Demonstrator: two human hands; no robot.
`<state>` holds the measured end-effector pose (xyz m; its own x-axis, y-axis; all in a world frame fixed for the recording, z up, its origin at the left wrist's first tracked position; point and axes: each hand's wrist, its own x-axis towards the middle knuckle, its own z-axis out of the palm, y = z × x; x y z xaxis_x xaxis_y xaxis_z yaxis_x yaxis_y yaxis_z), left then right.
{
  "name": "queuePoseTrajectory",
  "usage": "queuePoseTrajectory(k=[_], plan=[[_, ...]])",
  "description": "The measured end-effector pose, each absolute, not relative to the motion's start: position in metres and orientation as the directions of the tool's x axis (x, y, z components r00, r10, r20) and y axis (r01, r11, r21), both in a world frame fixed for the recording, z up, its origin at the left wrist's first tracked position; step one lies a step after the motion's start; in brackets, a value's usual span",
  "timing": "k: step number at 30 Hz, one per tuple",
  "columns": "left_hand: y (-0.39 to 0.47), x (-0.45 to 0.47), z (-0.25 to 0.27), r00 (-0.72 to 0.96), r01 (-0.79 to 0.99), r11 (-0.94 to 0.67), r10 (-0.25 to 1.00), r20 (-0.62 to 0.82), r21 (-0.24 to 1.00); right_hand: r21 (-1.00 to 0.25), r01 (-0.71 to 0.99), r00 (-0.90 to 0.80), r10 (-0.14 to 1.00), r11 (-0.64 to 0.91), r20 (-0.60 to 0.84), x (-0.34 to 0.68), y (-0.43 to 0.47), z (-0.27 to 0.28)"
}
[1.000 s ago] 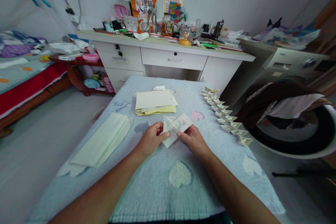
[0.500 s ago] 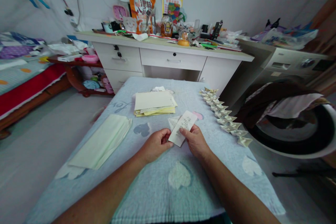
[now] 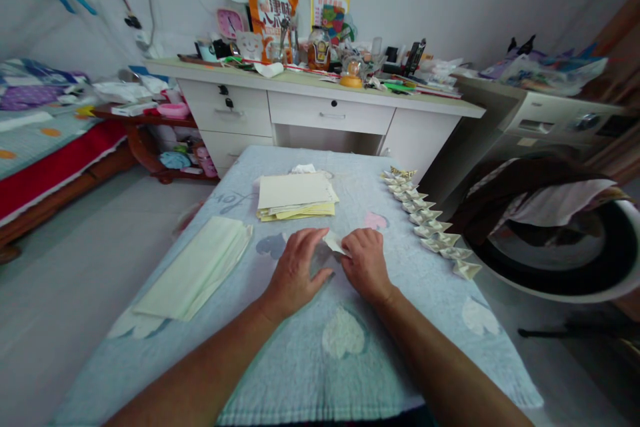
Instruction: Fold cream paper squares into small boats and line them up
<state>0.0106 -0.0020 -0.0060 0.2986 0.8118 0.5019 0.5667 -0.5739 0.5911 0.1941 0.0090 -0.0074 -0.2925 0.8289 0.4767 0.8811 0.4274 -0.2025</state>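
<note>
A small folded piece of paper (image 3: 334, 241) is held in my right hand (image 3: 366, 264), whose curled fingers cover much of it. My left hand (image 3: 299, 268) is beside it with thumb and fingers apart, the fingertips close to the paper's left end. Whether they touch it I cannot tell. Behind my hands lies a stack of cream and yellow paper sheets (image 3: 298, 192). A folded pale green sheet bundle (image 3: 195, 270) rests to the left. On the right, a row of folded paper pieces (image 3: 434, 227) runs along the table's side.
A blue patterned cloth (image 3: 280, 373) covers the table. Beyond it stands a white desk (image 3: 330, 110) crowded with jars, a snack bag (image 3: 273, 13) and small items. At right is a washing machine (image 3: 540, 120) with its round door open and clothes hanging out. A bed edge is at left.
The paper strip with writing, held up flat before, now shows only as a small folded part. My left hand has opened and its fingers have risen; my right hand has curled over the paper.
</note>
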Motion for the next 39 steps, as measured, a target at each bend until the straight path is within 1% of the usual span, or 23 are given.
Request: queuePoseTrajectory(k=[2,4,6,8,11,14,17,24,28,32,39], plan=[[-0.003,0.009,-0.001,0.321,0.648,-0.614,0.757,0.569,0.450,-0.140,0.883,-0.350,0.828,0.447,0.438,0.188,0.006,-0.008],[-0.003,0.007,0.003,0.360,0.699,-0.618,0.739,0.569,0.361,-0.102,0.877,-0.393,0.825,0.469,0.406,0.184,0.003,-0.008],[0.000,0.003,0.004,0.448,0.713,-0.632,0.744,0.496,0.304,-0.088,0.859,-0.446,0.820,0.505,0.359,0.182,0.002,-0.008],[0.003,-0.001,0.002,0.552,0.688,-0.666,0.738,0.388,0.290,-0.100,0.824,-0.512,0.809,0.558,0.288,0.183,0.002,-0.007],[0.008,-0.005,-0.003,0.629,0.660,-0.678,0.734,0.254,0.324,-0.174,0.782,-0.567,0.799,0.599,0.203,0.191,0.004,-0.005],[0.010,-0.007,-0.004,0.641,0.668,-0.647,0.751,0.156,0.368,-0.260,0.775,-0.545,0.818,0.576,0.184,0.203,0.005,-0.001],[0.009,-0.008,-0.002,0.643,0.682,-0.623,0.760,0.093,0.384,-0.316,0.763,-0.541,0.825,0.563,0.162,0.214,0.007,0.002],[0.012,-0.011,0.002,0.628,0.699,-0.589,0.777,0.047,0.406,-0.398,0.726,-0.547,0.822,0.561,0.161,0.226,0.013,0.001],[0.013,-0.014,0.002,0.611,0.697,-0.555,0.791,0.029,0.454,-0.480,0.721,-0.491,0.857,0.501,0.156,0.227,0.014,0.000],[0.015,-0.016,-0.001,0.571,0.716,-0.501,0.821,0.006,0.486,-0.548,0.715,-0.445,0.887,0.434,0.122,0.227,0.015,-0.001],[0.021,-0.024,-0.001,0.552,0.735,-0.455,0.833,-0.052,0.503,-0.555,0.754,-0.362,0.927,0.351,0.094,0.227,0.018,-0.004]])
